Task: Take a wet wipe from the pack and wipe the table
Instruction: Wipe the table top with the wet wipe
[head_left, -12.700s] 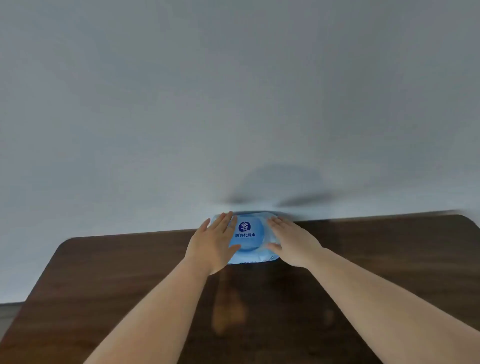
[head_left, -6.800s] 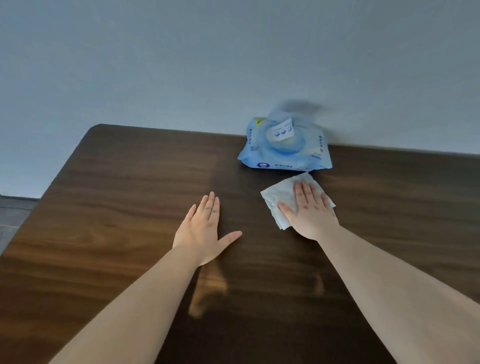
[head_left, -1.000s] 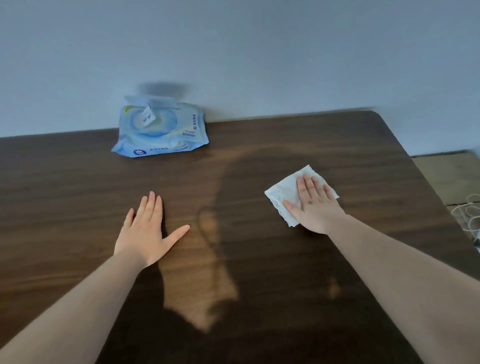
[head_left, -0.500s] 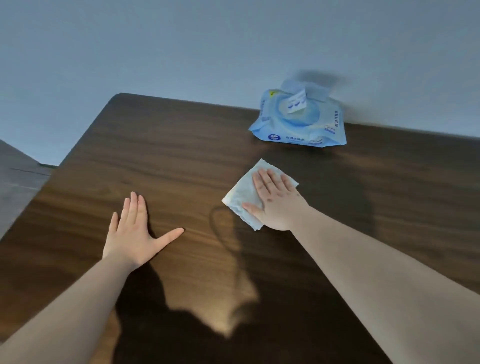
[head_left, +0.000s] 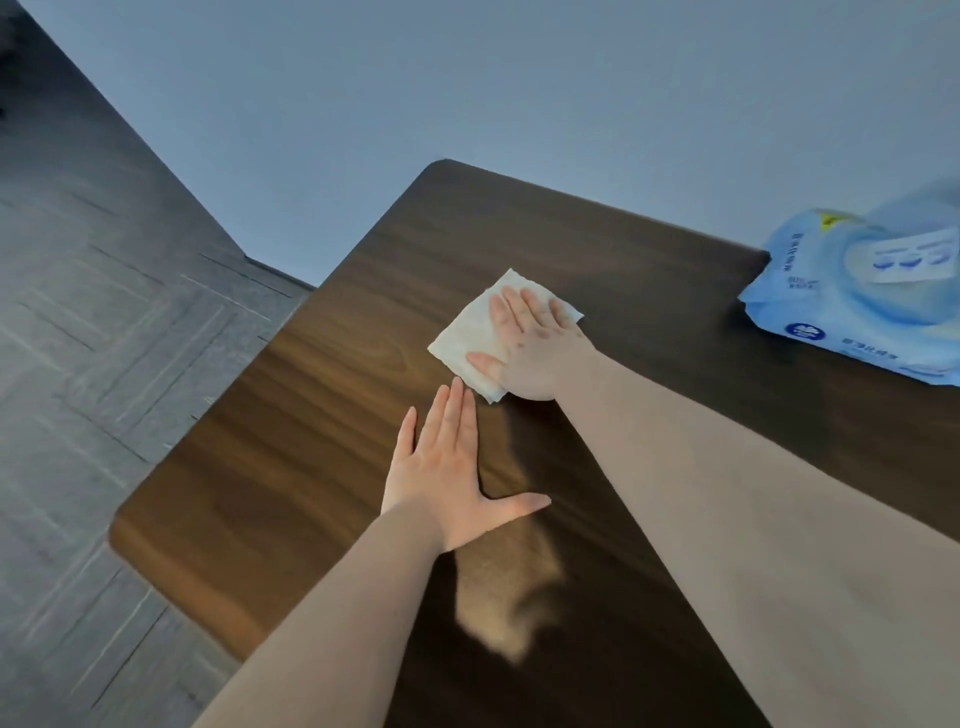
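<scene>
My right hand (head_left: 530, 348) lies flat on a white wet wipe (head_left: 470, 338), pressing it onto the dark wooden table (head_left: 322, 415) near the far left part of the top. My left hand (head_left: 447, 483) rests palm down on the wood just in front of the wipe, fingers together, thumb spread, holding nothing. The blue wet wipe pack (head_left: 862, 301) lies at the far right against the wall, its lid flipped up and a sheet poking out.
The table's left edge (head_left: 208, 410) and its rounded corners drop off to a grey tiled floor (head_left: 93, 338). A plain grey wall (head_left: 467, 93) runs behind the table.
My right hand has slid the wipe to the left, close to my left hand. My view has swung left, so the pack now sits at the right border.
</scene>
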